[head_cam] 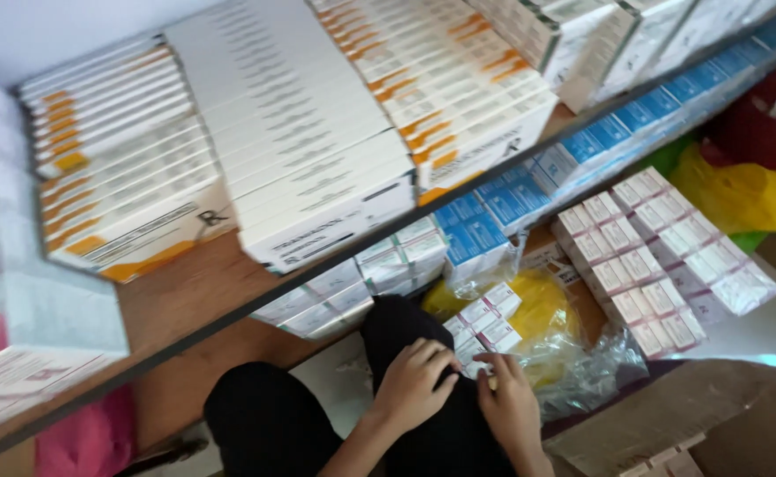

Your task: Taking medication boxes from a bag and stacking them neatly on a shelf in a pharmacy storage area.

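Shelving fills the upper frame: a wooden shelf runs diagonally from lower left to upper right, carrying packed rows of white cartons with orange ends at upper left and plain white cartons at centre, stood on edge, apparently so the end labels face out. Below the shelf edge, blue-and-white boxes sit in a similar row. At lower centre the left hand rests on a black-clad knee, fingers loosely curled, touching a small stack of pink-and-white boxes. The right hand, just beside it, pinches at that stack's near edge; how firmly its grip closes cannot be told. The stack lies on a yellow plastic bag. Right of it, pink-and-white boxes lie in a tight grid.
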